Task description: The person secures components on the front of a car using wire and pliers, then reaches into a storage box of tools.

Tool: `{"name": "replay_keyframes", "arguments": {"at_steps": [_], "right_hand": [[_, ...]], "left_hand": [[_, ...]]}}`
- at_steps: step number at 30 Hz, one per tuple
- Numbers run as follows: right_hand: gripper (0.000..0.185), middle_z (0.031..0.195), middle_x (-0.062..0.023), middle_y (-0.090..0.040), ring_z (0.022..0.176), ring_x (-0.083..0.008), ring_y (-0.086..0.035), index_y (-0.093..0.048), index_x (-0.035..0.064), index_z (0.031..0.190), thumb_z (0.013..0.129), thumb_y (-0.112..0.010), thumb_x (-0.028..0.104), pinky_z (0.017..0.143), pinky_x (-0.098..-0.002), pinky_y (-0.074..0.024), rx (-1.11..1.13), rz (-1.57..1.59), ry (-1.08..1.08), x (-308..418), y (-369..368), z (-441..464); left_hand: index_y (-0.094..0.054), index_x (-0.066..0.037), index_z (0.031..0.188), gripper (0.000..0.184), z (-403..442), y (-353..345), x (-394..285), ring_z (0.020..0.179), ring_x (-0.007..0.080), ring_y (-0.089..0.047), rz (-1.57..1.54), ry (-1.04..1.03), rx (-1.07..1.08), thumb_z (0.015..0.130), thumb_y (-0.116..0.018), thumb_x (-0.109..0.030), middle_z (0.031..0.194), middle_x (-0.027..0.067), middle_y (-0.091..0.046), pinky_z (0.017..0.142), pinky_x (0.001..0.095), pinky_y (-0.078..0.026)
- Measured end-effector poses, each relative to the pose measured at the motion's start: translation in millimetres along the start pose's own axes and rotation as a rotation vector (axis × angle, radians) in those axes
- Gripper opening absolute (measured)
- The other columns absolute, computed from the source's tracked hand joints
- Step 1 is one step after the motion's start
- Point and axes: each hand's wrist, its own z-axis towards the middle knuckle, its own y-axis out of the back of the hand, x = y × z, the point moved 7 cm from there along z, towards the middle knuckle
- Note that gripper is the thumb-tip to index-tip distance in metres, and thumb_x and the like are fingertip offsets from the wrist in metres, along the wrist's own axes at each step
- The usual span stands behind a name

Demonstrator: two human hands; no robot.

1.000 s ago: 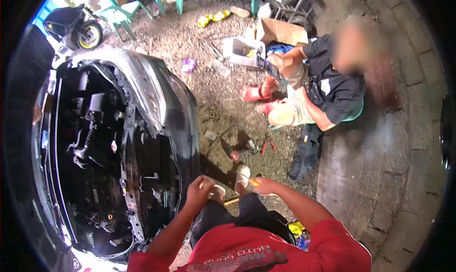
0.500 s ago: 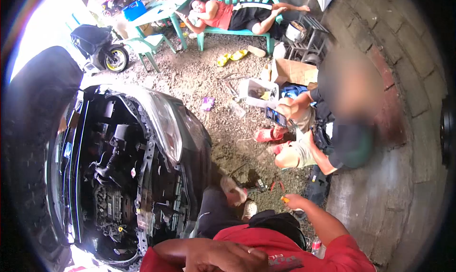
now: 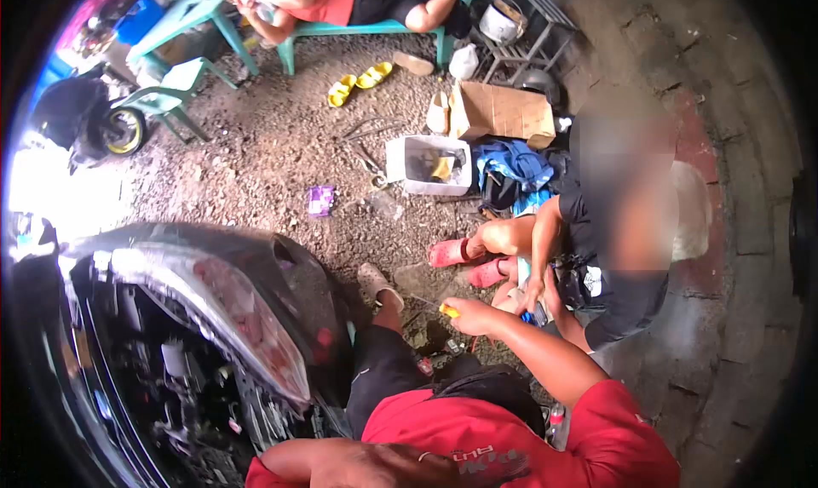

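My right hand (image 3: 470, 316) is closed around the yellow handle of a screwdriver (image 3: 449, 311). Its thin shaft points left, over the gravel near my foot. My left hand (image 3: 400, 467) is bent in close to my chest at the bottom edge, in front of my red shirt (image 3: 426, 420); its fingers are cut off or hidden. To my left stands a dark car (image 3: 162, 241) with its engine bay exposed and a headlight (image 3: 247, 318) facing me.
A seated person (image 3: 630, 309) in dark clothes and red shoes is at my right. Nearby lie a white bin (image 3: 430, 166), a cardboard box (image 3: 503, 109), a blue cloth bag (image 3: 520, 164) and yellow slippers (image 3: 358, 81). Another person lies on a green bench (image 3: 366, 30); a green chair (image 3: 175, 92) stands left.
My view has tilted down and shifted. My right hand has swung left and forward with the screwdriver. The seated person's phone has dropped lower, and their hands are together near their legs.
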Motion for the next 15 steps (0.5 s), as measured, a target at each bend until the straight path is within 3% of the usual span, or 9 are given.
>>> {"name": "replay_keyframes", "arguments": {"at_steps": [1, 3, 4, 6, 7, 11, 12, 13, 15], "right_hand": [[0.040, 0.107, -0.0240, -0.071, 0.101, -0.0408, -0.070, -0.060, 0.0080, 0.126, 0.087, -0.066, 0.014, 0.086, -0.0470, -0.0529, 0.016, 0.036, -0.042, 7.0, 12.8, 18.7], [0.042, 0.105, -0.0246, -0.072, 0.098, -0.0414, -0.070, -0.060, 0.0064, 0.126, 0.085, -0.064, 0.010, 0.083, -0.0476, -0.0537, -0.025, 0.044, -0.058, 10.9, 28.7, 46.1], [0.036, 0.102, -0.0245, -0.072, 0.098, -0.0413, -0.071, -0.063, 0.0051, 0.121, 0.086, -0.066, 0.013, 0.083, -0.0478, -0.0538, -0.053, 0.068, -0.086, 3.9, 32.8, 56.3], [0.032, 0.100, -0.0245, -0.072, 0.097, -0.0411, -0.071, -0.065, 0.0038, 0.116, 0.087, -0.068, 0.017, 0.083, -0.0480, -0.0538, -0.077, 0.092, -0.122, 12.9, 61.9, 73.1], [0.032, 0.104, -0.0254, -0.073, 0.102, -0.0428, -0.070, -0.067, 0.0031, 0.114, 0.089, -0.068, 0.023, 0.087, -0.0493, -0.0532, -0.059, 0.064, -0.178, 18.2, 75.6, 76.4], [0.046, 0.108, -0.0259, -0.073, 0.105, -0.0436, -0.070, -0.069, 0.0005, 0.109, 0.094, -0.069, 0.044, 0.091, -0.0505, -0.0528, -0.112, 0.086, -0.292, 2.5, 121.2, 112.8], [0.045, 0.109, -0.0241, -0.074, 0.104, -0.0424, -0.071, -0.070, 0.0010, 0.108, 0.096, -0.066, 0.044, 0.091, -0.0504, -0.0531, -0.214, 0.099, -0.255, -27.3, 118.1, 135.8], [0.037, 0.109, -0.0226, -0.074, 0.104, -0.0396, -0.071, -0.071, 0.0038, 0.107, 0.098, -0.064, 0.039, 0.092, -0.0500, -0.0530, -0.191, 0.129, -0.273, -31.3, 130.5, 145.8], [0.019, 0.097, -0.0177, -0.073, 0.094, -0.0331, -0.071, -0.070, 0.0056, 0.101, 0.095, -0.064, 0.023, 0.086, -0.0461, -0.0527, -0.232, 0.146, -0.321, -60.7, 140.8, 179.5]], "left_hand": [[-0.073, -0.003, 0.118, 0.029, 12.8, 22.5, -16.4, 0.088, 0.0316, -0.068, -0.066, 0.000, -0.064, 0.093, -0.074, -0.019, 0.108, 0.0202, -0.069, 0.070, 0.0471, -0.053], [-0.068, 0.001, 0.125, 0.044, 18.2, 58.5, -40.2, 0.085, 0.0337, -0.068, -0.035, 0.027, 0.035, 0.092, -0.076, -0.026, 0.103, 0.0234, -0.067, 0.069, 0.0458, -0.051], [-0.066, 0.000, 0.130, 0.049, -3.5, 69.4, -42.9, 0.089, 0.0358, -0.068, -0.155, 0.104, -0.035, 0.093, -0.075, -0.029, 0.106, 0.0244, -0.067, 0.073, 0.0473, -0.053], [-0.068, 0.005, 0.118, 0.046, 2.6, 137.1, -61.1, 0.103, 0.0379, -0.065, 0.067, 0.172, -0.199, 0.088, -0.080, -0.028, 0.114, 0.0203, -0.068, 0.093, 0.0513, -0.047], [-0.067, 0.005, 0.117, 0.046, -3.0, 162.4, -69.6, 0.102, 0.0361, -0.064, 0.201, 0.219, -0.467, 0.088, -0.079, -0.029, 0.114, 0.0196, -0.066, 0.092, 0.0482, -0.048], [-0.060, -0.001, 0.130, 0.044, -66.9, 287.9, -58.5, 0.094, 0.0092, -0.056, 0.511, 0.733, -1.094, 0.093, -0.077, -0.017, 0.103, 0.0016, -0.062, 0.080, 0.0258, -0.048], [-0.063, -0.003, 0.126, 0.038, -89.2, 317.5, -53.8, 0.090, 0.0146, -0.064, 0.679, 0.934, -1.118, 0.092, -0.073, -0.017, 0.107, 0.0063, -0.068, 0.078, 0.0308, -0.052], [-0.063, -0.003, 0.126, 0.038, -107.0, 341.0, -47.1, 0.090, 0.0146, -0.064, 0.667, 0.947, -1.125, 0.092, -0.073, -0.017, 0.107, 0.0063, -0.068, 0.078, 0.0308, -0.052], [-0.066, -0.004, 0.125, 0.040, -145.6, 376.2, -39.2, 0.093, 0.0230, -0.071, 1.269, 1.337, -0.882, 0.090, -0.074, -0.022, 0.110, 0.0139, -0.071, 0.080, 0.0345, -0.055]]}}
